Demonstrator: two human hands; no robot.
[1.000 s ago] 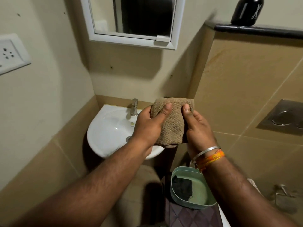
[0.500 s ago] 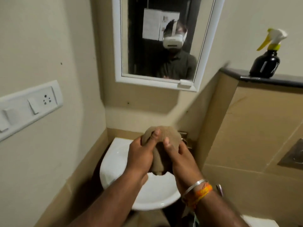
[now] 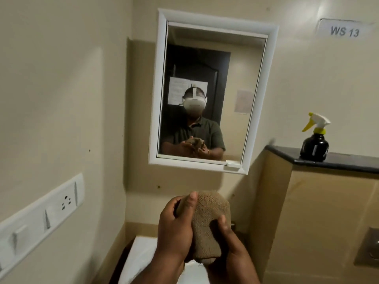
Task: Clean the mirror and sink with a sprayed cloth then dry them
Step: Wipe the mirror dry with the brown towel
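A bunched brown cloth (image 3: 209,226) is gripped between both hands in front of me, above the white sink (image 3: 141,257), of which only the left rim shows. My left hand (image 3: 174,228) holds the cloth's left side with the thumb on top. My right hand (image 3: 227,249) cups it from below and the right. The white-framed mirror (image 3: 242,83) hangs on the wall straight above, showing a person's reflection holding the cloth. A black spray bottle (image 3: 314,146) with a white and yellow trigger stands on the dark ledge (image 3: 348,162) to the right, out of either hand's touch.
A white switch and socket panel (image 3: 41,218) runs along the left wall. A "WS 13" label (image 3: 344,30) is stuck at the upper right. A metal flush plate (image 3: 369,249) sits in the tan tiled wall at the right edge.
The view has tilted up from the sink and floor to the mirror. Both hands have crumpled the flat folded cloth into a bundle and kept hold of it.
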